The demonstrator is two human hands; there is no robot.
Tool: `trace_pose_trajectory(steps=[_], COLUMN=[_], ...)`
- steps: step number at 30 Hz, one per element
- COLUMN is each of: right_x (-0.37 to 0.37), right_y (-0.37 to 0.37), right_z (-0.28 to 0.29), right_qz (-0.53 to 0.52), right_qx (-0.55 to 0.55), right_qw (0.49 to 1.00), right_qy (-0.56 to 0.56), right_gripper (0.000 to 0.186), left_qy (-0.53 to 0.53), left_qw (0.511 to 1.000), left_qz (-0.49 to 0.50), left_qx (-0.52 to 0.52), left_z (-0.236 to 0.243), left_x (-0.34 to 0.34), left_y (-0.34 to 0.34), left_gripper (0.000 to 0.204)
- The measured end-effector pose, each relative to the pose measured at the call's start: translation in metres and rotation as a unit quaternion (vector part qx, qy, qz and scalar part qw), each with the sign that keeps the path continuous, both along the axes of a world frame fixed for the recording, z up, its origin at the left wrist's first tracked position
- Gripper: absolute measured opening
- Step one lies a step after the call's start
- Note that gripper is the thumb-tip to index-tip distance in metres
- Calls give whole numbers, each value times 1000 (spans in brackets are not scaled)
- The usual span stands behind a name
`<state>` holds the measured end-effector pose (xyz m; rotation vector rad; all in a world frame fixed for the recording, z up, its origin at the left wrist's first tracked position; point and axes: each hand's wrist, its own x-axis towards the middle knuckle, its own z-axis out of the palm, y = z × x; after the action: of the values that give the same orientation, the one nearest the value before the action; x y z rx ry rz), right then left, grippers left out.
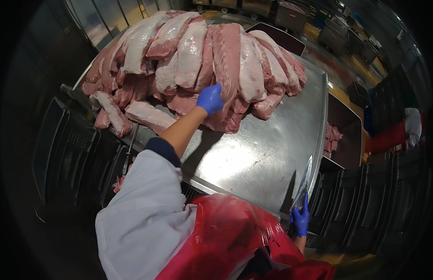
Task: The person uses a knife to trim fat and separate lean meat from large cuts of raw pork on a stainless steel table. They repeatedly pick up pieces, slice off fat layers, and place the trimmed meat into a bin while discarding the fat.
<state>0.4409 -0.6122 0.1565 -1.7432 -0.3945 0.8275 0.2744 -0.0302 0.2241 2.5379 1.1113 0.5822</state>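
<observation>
My left hand (210, 99), in a blue glove, reaches forward with its fingers closed on the near part of a long slab of raw meat (228, 56). That slab lies on top of a big heap of similar pale, fat-covered meat slabs (192, 53) on a steel table (272, 144). At the table's near right corner, my right hand (300, 219), also gloved in blue, is wrapped round a knife (303, 184). The knife's long blade points away from me along the table's right edge; its handle is hidden in my grip.
A thin metal rod with a dark handle (128, 156) hangs over the table's left edge. Dark plastic crates (67, 149) stand to the left, more crates (352, 200) to the right. Beyond the right edge is a bin (349, 121) with meat pieces. A person in red (389, 140) is farther right.
</observation>
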Motion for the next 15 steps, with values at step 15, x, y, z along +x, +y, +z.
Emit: trace_pose_trajectory(steps=[15], right_x=[2], right_y=[-23], right_z=[-20], right_qz=[-47], right_qx=[8], right_qw=[996], right_qy=[77], right_gripper=[83], left_qy=[94], left_qw=[941], left_qz=[-296], left_qx=[-131], left_z=[-92], left_x=[-57], left_y=[-204], left_gripper=[64])
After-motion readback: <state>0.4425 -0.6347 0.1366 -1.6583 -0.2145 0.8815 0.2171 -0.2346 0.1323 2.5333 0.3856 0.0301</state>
